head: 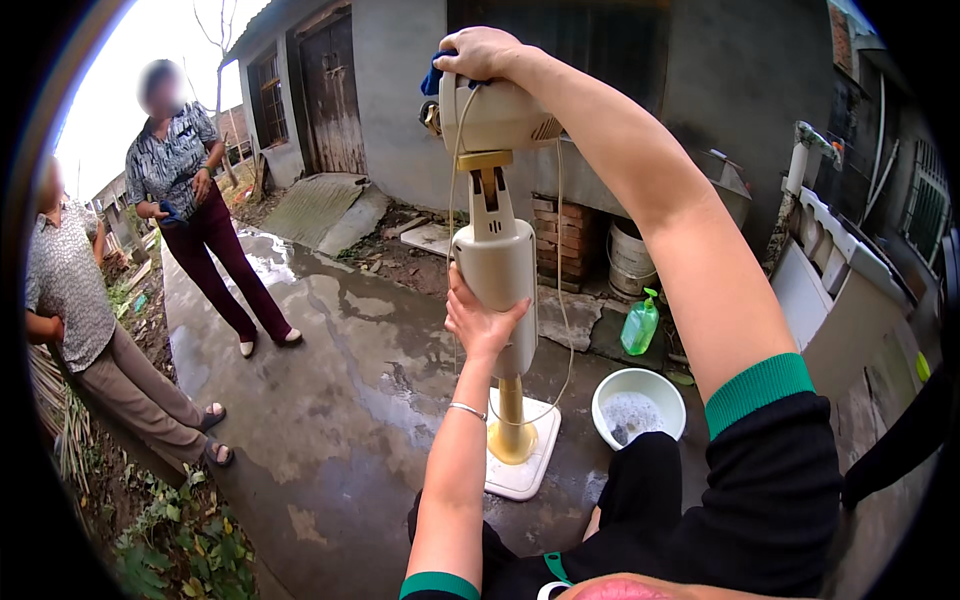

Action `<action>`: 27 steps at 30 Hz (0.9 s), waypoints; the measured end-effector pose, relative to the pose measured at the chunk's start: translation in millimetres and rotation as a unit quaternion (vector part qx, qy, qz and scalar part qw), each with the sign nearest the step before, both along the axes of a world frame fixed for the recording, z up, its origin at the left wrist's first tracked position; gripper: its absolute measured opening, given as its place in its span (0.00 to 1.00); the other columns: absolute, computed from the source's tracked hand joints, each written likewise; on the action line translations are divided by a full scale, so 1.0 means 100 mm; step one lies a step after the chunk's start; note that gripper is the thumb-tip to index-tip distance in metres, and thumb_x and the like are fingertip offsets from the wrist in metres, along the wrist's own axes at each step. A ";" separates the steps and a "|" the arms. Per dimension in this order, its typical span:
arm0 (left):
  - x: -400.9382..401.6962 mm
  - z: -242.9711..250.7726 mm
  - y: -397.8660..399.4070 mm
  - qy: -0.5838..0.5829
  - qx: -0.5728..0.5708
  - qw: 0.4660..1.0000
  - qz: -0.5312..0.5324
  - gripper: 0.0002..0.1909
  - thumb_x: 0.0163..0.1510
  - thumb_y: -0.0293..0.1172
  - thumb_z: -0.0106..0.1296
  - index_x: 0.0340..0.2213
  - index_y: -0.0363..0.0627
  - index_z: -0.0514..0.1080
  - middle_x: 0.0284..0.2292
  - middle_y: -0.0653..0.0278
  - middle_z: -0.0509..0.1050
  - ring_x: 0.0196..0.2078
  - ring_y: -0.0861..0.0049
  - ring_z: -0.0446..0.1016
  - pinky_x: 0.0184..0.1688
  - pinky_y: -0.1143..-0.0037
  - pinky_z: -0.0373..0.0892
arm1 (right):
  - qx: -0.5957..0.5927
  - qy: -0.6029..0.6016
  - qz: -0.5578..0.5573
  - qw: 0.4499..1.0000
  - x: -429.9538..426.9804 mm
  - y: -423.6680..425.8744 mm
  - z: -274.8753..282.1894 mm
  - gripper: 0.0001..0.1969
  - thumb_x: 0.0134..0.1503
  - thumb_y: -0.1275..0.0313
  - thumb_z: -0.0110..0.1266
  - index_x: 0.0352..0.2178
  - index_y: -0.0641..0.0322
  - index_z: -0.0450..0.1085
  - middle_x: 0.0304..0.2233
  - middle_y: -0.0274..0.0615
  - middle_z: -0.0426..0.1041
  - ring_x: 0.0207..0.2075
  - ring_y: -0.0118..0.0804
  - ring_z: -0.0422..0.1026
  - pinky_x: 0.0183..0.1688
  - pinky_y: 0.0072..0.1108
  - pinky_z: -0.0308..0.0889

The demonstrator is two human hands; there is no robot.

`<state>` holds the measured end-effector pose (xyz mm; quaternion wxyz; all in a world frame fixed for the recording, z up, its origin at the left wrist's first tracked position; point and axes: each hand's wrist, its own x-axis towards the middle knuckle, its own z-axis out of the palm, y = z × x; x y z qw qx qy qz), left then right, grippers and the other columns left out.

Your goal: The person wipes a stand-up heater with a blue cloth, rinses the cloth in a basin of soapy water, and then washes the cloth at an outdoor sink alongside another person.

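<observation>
A white pedestal fan stands upright before me, with no blades or grille on it. My right hand [476,56] presses a dark blue cloth [430,81] onto the top of the fan's motor housing [499,120]. Lower down, my left hand [484,315] grips the fan's cream column body [495,259], thumb and fingers around its near side. A thin white power cord [564,330] hangs in a loop by the column. Below, a yellowed pole runs down to the square white base [544,442] on the wet concrete.
Right of the base sit a pale basin [600,416] of sudsy water and a green pump bottle [639,328]. A white bucket [628,259] stands by bricks [559,240]. Two people stand at left; one person [176,150] holds a blue cloth [172,214]. Plants [187,525] edge the concrete.
</observation>
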<state>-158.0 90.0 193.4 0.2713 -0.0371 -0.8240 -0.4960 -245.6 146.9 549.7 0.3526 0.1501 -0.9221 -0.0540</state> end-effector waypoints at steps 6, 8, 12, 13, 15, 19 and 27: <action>-0.10 0.01 0.02 0.012 -0.013 1.000 0.004 0.64 0.25 0.52 0.65 0.58 0.51 0.36 0.52 0.53 0.53 0.57 0.58 0.52 0.57 0.58 0.46 | 0.117 0.257 0.167 0.945 0.68 0.01 0.15 0.09 0.52 0.67 0.50 0.32 0.59 0.71 0.31 0.39 0.73 0.33 0.38 0.72 0.35 0.26 0.67; -0.16 -0.03 0.10 -0.001 -0.017 1.000 -0.001 0.64 0.25 0.52 0.65 0.57 0.49 0.36 0.52 0.52 0.53 0.57 0.57 0.51 0.58 0.57 0.45 | 0.083 0.361 0.247 0.895 0.86 0.27 -0.36 0.06 0.50 0.72 0.52 0.28 0.63 0.70 0.34 0.42 0.71 0.37 0.38 0.69 0.38 0.27 0.65; -0.19 -0.08 0.09 0.004 -0.034 0.999 -0.028 0.64 0.25 0.51 0.66 0.57 0.47 0.38 0.52 0.51 0.54 0.57 0.57 0.51 0.57 0.57 0.47 | -0.161 0.453 0.271 0.834 1.03 0.64 -1.67 0.17 0.53 0.73 0.47 0.45 0.64 0.65 0.49 0.49 0.62 0.52 0.48 0.59 0.54 0.34 0.54; -0.19 -0.11 0.12 0.022 -0.027 0.999 -0.029 0.62 0.26 0.50 0.65 0.56 0.46 0.39 0.52 0.51 0.55 0.56 0.57 0.53 0.56 0.59 0.50 | -0.241 0.429 0.274 0.826 0.95 0.70 -2.05 0.16 0.54 0.72 0.46 0.44 0.65 0.66 0.47 0.49 0.65 0.50 0.47 0.63 0.53 0.34 0.57; -0.21 -0.11 0.01 0.043 -0.034 0.998 -0.025 0.60 0.26 0.50 0.65 0.56 0.45 0.41 0.51 0.51 0.56 0.55 0.57 0.55 0.55 0.61 0.53 | -0.279 0.347 0.255 0.858 0.81 0.79 -2.53 0.10 0.52 0.71 0.48 0.36 0.61 0.66 0.37 0.47 0.68 0.40 0.51 0.66 0.43 0.31 0.62; -0.47 -0.21 -0.03 0.229 0.014 0.964 -0.132 0.54 0.29 0.41 0.67 0.52 0.37 0.45 0.47 0.54 0.58 0.50 0.64 0.60 0.53 0.67 0.57 | -0.522 0.080 0.246 0.812 0.84 0.66 -4.05 0.18 0.53 0.66 0.45 0.44 0.63 0.61 0.48 0.54 0.60 0.48 0.57 0.60 0.51 0.35 0.56; -0.37 -0.08 0.03 0.138 -0.059 0.978 -0.145 0.55 0.35 0.41 0.66 0.54 0.40 0.39 0.50 0.56 0.50 0.53 0.68 0.54 0.56 0.70 0.53 | -0.752 0.054 0.081 0.652 1.14 0.37 -5.73 0.17 0.58 0.68 0.38 0.43 0.71 0.59 0.42 0.59 0.62 0.45 0.56 0.60 0.48 0.34 0.55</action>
